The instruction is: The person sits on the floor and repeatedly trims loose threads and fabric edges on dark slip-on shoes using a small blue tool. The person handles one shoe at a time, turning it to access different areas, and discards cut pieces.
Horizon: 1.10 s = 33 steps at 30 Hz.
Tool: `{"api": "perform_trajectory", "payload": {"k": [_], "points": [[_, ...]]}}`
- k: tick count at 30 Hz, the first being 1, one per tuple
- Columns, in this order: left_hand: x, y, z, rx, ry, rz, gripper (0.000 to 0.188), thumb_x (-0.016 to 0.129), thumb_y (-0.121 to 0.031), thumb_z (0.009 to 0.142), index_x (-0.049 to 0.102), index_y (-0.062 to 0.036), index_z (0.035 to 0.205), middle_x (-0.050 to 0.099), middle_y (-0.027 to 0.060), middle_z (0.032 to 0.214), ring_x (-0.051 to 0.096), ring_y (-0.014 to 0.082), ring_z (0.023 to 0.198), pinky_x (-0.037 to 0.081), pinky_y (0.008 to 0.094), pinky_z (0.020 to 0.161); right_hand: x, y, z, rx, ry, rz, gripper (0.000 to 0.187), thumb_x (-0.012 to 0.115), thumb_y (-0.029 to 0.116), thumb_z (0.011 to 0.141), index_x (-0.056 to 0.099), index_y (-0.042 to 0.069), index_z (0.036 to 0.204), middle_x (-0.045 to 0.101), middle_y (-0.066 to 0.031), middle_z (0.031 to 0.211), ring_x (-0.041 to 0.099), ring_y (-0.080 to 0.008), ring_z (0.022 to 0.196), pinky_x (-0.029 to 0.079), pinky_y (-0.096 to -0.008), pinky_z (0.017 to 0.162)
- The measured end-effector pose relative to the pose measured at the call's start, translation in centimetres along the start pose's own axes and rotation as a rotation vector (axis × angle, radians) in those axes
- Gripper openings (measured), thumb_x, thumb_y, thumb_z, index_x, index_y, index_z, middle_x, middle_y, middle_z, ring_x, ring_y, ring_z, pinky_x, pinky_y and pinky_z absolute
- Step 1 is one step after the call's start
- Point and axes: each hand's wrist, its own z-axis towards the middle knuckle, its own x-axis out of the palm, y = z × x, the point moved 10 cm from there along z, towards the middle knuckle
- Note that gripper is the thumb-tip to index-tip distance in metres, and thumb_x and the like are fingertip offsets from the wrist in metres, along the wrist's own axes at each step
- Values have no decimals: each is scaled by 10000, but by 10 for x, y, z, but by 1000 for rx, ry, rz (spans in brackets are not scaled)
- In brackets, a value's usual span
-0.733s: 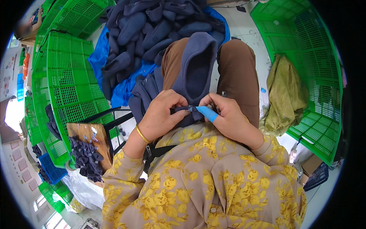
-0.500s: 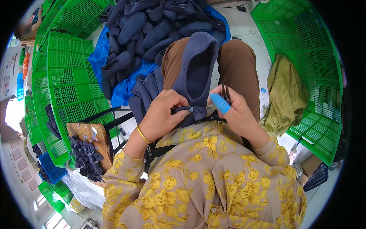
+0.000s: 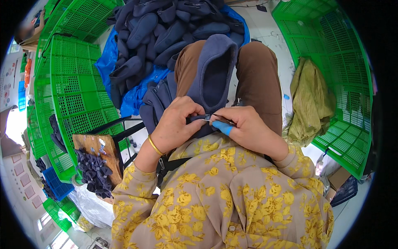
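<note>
A navy slipper [image 3: 199, 79] lies across my thighs, its toe pointing away and its opening facing up. My left hand [image 3: 176, 120] is closed, pinching the slipper's heel edge, where a dark fabric bow with a small shiny piece sits. Close against it, my right hand [image 3: 244, 126], blue tape around its thumb, pinches at the same spot. Dark thread snips [image 3: 239, 101] are tucked in the right hand, mostly hidden by it. A thin bright needle-like line [image 3: 207, 120] shows between the two hands' fingertips.
Many navy slippers [image 3: 145, 31] are heaped on blue plastic sheeting [image 3: 155, 79] ahead. Dark bows [image 3: 93, 170] lie on a wooden board [image 3: 105, 149] at left. Green crates [image 3: 76, 95] stand left, another crate [image 3: 344, 70] right, with an olive cloth [image 3: 311, 103] over its side.
My right hand has moved left and down to the slipper's heel, its fingers now meeting my left hand's. The snips, plainly visible before, are mostly covered. My left hand stays put.
</note>
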Motion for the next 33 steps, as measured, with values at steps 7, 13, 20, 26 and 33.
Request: {"api": "perform_trajectory", "payload": {"k": [7, 13, 20, 26, 33], "points": [[1, 3, 0, -32, -2, 9, 149, 754, -99, 739, 666, -40, 843, 533, 53, 754, 519, 200, 745, 426, 308, 669, 3, -15, -3, 122, 14, -129, 254, 575, -19, 746, 678, 19, 976, 652, -202, 801, 643, -358, 724, 501, -387, 669], [1, 5, 1, -33, -12, 4, 147, 756, -99, 731, 668, -36, 832, 528, 52, 745, 512, 194, 737, 420, 306, 659, 4, -16, -5, 59, -31, -126, 118, 614, 41, 863, 660, -4, 962, 639, -155, 766, 584, -224, 633, 472, -323, 628], [0, 3, 1, -38, -17, 7, 143, 751, -85, 722, 661, -36, 821, 519, 51, 739, 502, 196, 732, 412, 307, 653, 7, -9, -1, 47, -10, -162, 176, 599, -5, 751, 661, 3, 916, 636, -188, 760, 630, -332, 695, 489, -401, 646], [0, -1, -4, 10, -126, 108, 160, 735, -42, 671, 630, -43, 792, 541, 65, 750, 522, 238, 727, 423, 325, 641, 13, -8, 6, 60, -5, -282, 121, 611, 8, 708, 611, -11, 827, 627, -206, 731, 636, -390, 722, 489, -465, 652], [2, 2, -12, 27, -232, 141, 177, 719, -16, 644, 629, -47, 794, 557, 79, 754, 544, 266, 727, 431, 344, 636, 28, -18, 7, 55, -73, -362, 129, 621, 14, 720, 570, -18, 834, 632, -215, 720, 637, -404, 735, 499, -484, 666]]}}
